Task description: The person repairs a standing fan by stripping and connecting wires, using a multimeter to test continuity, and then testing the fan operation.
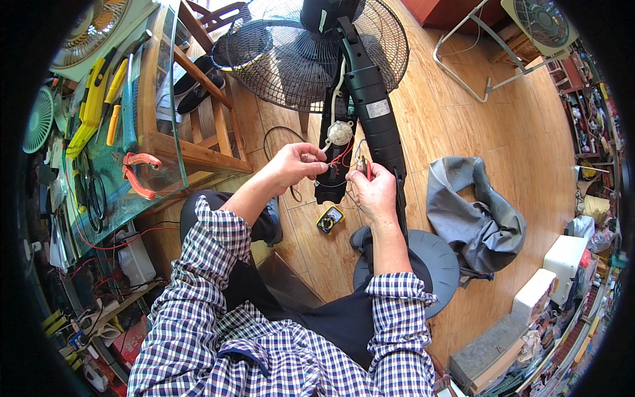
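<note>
A black stand fan [291, 59] stands before me, with its column housing [329, 190] opened. Inside the housing a round whitish part [340, 133] sits below a white cable, and thin red wires [340, 161] come out beneath it. My left hand [299, 165] pinches the red wires between thumb and fingertips at the housing's left edge. Just right of it, my right hand [376, 190] is closed on a slim red-and-black test probe [368, 169]. On the floor below both hands lies a small yellow-and-black multimeter [329, 219].
At left, a glass-topped table [132, 192] carries a hacksaw, yellow-handled tools and orange-red pliers [140, 173]. A grey cloth bag [473, 212] lies on the floor at right, near the fan's round base [443, 264]. Crowded shelves [589, 165] line the right side.
</note>
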